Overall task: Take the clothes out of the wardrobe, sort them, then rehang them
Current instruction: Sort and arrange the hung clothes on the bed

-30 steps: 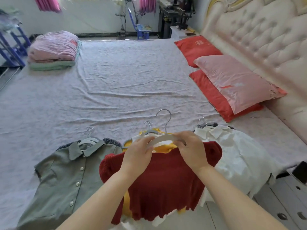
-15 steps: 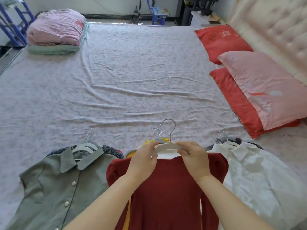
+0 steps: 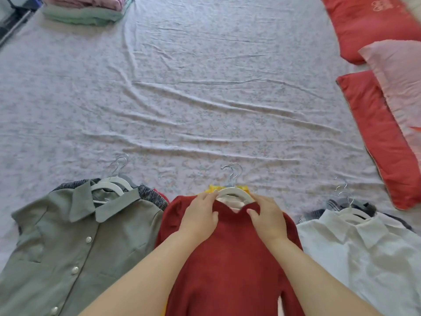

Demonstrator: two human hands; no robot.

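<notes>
Lying wrinkled, the floral bedsheet (image 3: 205,99) carries a red top (image 3: 227,258).

A bedroom in a home, seen from above the near edge of a wide bed (image 3: 27,124). A pale sheet (image 3: 205,99) with a fine floral print covers the whole mattress and is creased in long wrinkles. Along the right side lie two red pillows (image 3: 364,26), with a pink pillow (image 3: 398,71) resting across them. In the far left corner sits a stack of folded bedding (image 3: 84,10), pink on top of pale green. Household clothing is laid out in a row on the near edge: a green shirt (image 3: 68,247), a red top (image 3: 227,258) and a white shirt (image 3: 364,258), each on white hangers (image 3: 109,184) with metal hooks.
</notes>
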